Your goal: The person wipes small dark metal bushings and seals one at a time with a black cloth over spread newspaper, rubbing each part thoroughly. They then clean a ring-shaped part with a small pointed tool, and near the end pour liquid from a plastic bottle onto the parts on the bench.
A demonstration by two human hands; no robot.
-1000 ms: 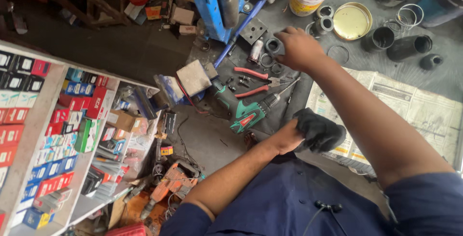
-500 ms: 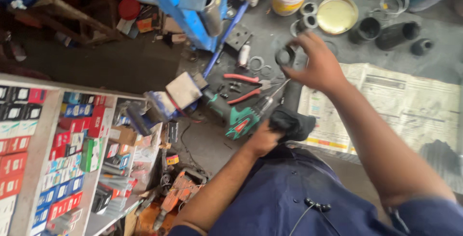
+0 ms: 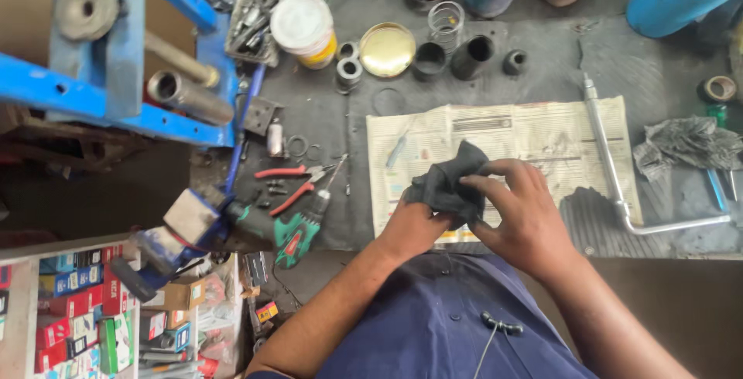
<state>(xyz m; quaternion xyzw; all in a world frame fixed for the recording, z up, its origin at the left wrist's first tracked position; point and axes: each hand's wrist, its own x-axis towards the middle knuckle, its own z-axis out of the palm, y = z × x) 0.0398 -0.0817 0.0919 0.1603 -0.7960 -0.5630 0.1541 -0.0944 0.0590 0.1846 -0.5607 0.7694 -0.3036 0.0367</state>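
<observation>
Both hands meet over the front edge of a spread newspaper (image 3: 534, 135). My left hand (image 3: 410, 228) grips a dark grey rag (image 3: 449, 181) from below. My right hand (image 3: 518, 212) presses into the same rag from the right, fingers wrapped over it. Whatever small part lies inside the rag is hidden by the cloth. I wear a dark blue garment.
Red-handled pliers (image 3: 294, 185) and a green cordless drill (image 3: 290, 232) lie left of the paper. Behind it stand a white tub (image 3: 303, 27), a brass lid (image 3: 387, 50), black sleeves (image 3: 472, 55) and a spring. A chrome wrench (image 3: 611, 170) and crumpled cloth (image 3: 689, 143) lie right. Blue press frame (image 3: 116, 61) at left.
My right hand has come back from the small rings at the far side and joined the left hand on the rag. The view has swung right, over the newspaper.
</observation>
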